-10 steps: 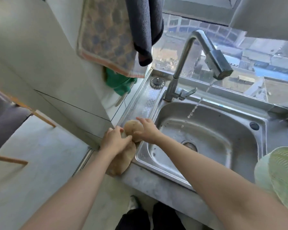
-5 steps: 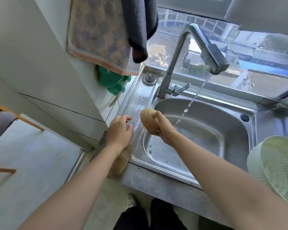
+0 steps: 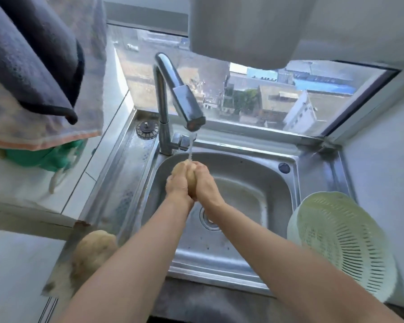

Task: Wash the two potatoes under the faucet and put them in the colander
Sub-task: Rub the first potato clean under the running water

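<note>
Both hands hold one tan potato (image 3: 189, 175) over the steel sink (image 3: 238, 206), directly under the water stream from the faucet (image 3: 184, 106). My left hand (image 3: 179, 184) wraps its left side and my right hand (image 3: 204, 184) its right side. The second potato (image 3: 93, 249) lies on the counter at the sink's front left corner, partly hidden by my left forearm. A pale green colander (image 3: 341, 238) stands tilted on the counter right of the sink, with nothing visible inside it.
Towels (image 3: 40, 73) hang at the upper left above a green item (image 3: 49, 157). A drain stopper (image 3: 147, 129) lies on the sink's left ledge. The sink drain (image 3: 209, 217) sits below my wrists. A window runs behind the faucet.
My right hand carried the potato from the sink's left edge to under the water. My left hand left the counter and joined it on the potato. The camera moved forward over the sink.
</note>
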A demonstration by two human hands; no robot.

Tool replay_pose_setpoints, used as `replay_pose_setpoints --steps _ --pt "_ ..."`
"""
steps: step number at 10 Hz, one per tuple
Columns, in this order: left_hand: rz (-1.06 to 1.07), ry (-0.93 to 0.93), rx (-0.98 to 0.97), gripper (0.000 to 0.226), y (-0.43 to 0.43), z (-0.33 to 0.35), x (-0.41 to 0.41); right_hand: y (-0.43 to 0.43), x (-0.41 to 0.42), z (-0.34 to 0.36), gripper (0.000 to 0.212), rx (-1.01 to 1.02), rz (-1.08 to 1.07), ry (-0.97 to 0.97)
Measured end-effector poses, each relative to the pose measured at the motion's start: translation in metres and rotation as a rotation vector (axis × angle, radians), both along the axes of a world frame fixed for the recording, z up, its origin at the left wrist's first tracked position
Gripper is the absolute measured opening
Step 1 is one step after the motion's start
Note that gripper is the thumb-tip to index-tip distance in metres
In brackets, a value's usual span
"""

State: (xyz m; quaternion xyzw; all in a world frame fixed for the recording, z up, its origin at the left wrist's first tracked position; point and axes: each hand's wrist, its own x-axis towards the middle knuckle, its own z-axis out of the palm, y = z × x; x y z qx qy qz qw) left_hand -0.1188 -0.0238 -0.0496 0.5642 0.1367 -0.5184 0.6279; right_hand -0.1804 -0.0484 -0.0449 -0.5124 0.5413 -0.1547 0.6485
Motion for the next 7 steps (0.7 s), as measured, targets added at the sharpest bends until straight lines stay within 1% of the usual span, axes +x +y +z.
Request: replay_pose_setpoints --steps 1,2,3,4,5,6,7 --pt "0.099 0.16 -0.033 0.09 -0.011 -0.007 -0.007 -0.016 -0.002 -0.004 0.05 -0.13 0.087 0.131" --pt "0.078 0.089 0.002 0.071 -0.011 -0.003 -0.006 -0.017 0.001 0.001 0.059 -0.218 0.176 0.218" --pt "0.025 0.134 -0.057 0.044 -0.015 -0.002 0.006 -0.002 0.008 0.012 0.06 -0.495 0.391 0.305" --pt "-0.013 0.215 -0.042 0.047 -0.011 -0.003 0.012 -0.028 0.019 0.012 0.046 -0.42 0.447 0.311" --pt "0.072 0.206 0.082 0.039 -0.006 0.01 0.012 -0.028 0.028 0.014 0.032 -0.428 0.485 0.407" --pt "0.375 0.618 -0.152 0.039 0.002 0.021 0.025 0.005 0.027 0.025 0.037 -0.583 0.4 0.246" --pt "0.015 0.331 -0.01 0.048 0.0 0.003 0.021 -0.026 0.031 0.022 0.034 -0.39 0.477 0.335"
